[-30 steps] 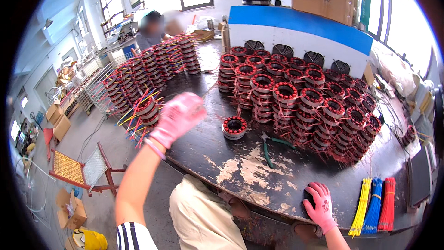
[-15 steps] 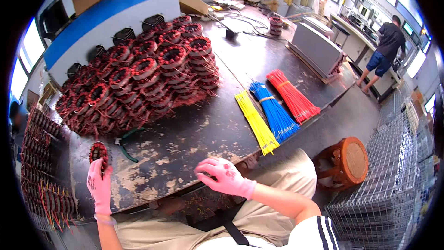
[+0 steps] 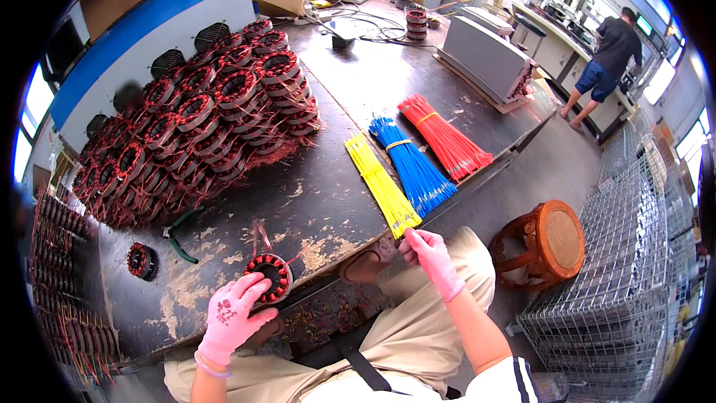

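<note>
Both my hands wear pink gloves with exposed fingertips. Near the front edge of the table, my left hand (image 3: 233, 315) holds a round motor stator (image 3: 286, 289) with red windings, fingers over its ring and thumb beside it. Loose reddish leads rise from the stator's far side. At the table's right front edge, my right hand (image 3: 432, 257) pinches at the near ends of a bundle of yellow wires (image 3: 379, 181); how many wires it grips is hidden. Bundles of blue wires (image 3: 410, 164) and red wires (image 3: 445, 138) lie beside the yellow one, banded together.
A large heap of stacked stators (image 3: 201, 127) covers the back left. Another stator (image 3: 142, 261) and a green-handled tool (image 3: 179, 242) lie left of my left hand. A wooden stool (image 3: 541, 246) and wire cages (image 3: 604, 298) stand right. A person (image 3: 608, 63) works farther back.
My left hand has moved right and holds a stator at the table's front edge. The right hand has reached right to the yellow wires. The whole view has shifted.
</note>
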